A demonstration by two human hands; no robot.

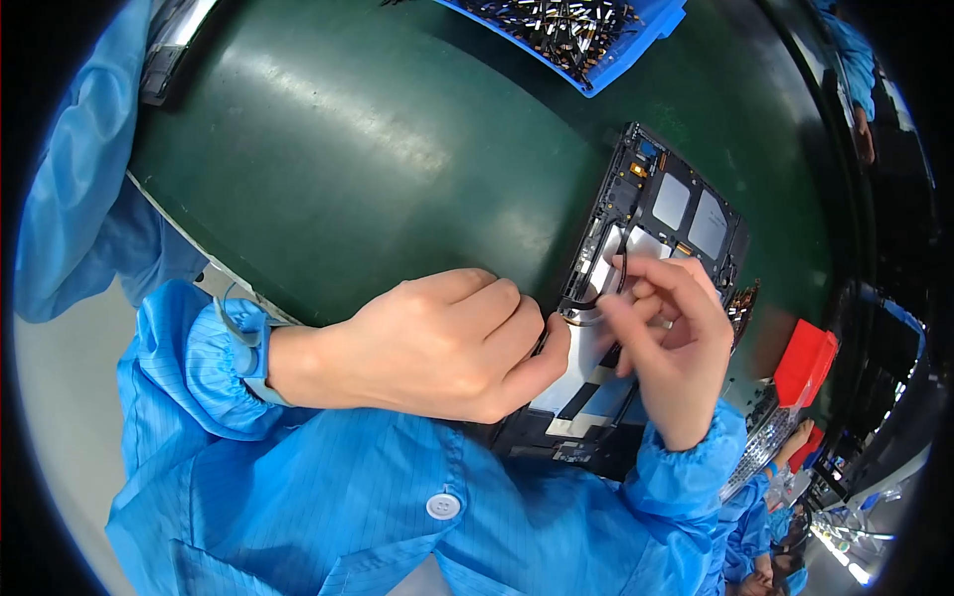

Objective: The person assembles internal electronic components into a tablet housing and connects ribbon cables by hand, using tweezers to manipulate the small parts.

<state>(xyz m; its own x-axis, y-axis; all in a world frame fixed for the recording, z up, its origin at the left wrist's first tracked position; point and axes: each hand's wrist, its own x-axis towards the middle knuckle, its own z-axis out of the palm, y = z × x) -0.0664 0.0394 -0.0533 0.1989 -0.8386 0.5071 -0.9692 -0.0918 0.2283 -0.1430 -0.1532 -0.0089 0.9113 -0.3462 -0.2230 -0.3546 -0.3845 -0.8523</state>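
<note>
An opened electronic device (pixel 693 211) with a dark frame, pale rectangular panels and small circuit parts lies slanted in front of me. Along its left side a thin black cable (pixel 623 241) curves over a silver area. The fingertips of my right hand (pixel 676 333) are at this cable, its thumb and index bent around it. My left hand (pixel 437 343) is closed, knuckles up, at the device's left edge; whatever its fingertips hold is hidden. Closer to my body lies a silver and black section (pixel 576 397), partly covered by my hands and sleeve.
A blue bin (pixel 606 74) full of small cable parts stands at the far side of the green table (pixel 378 169). A red container (pixel 805 363) is at the right. Another device (pixel 174 45) lies far left, beside a person's blue sleeve (pixel 89 149). More people work at the right.
</note>
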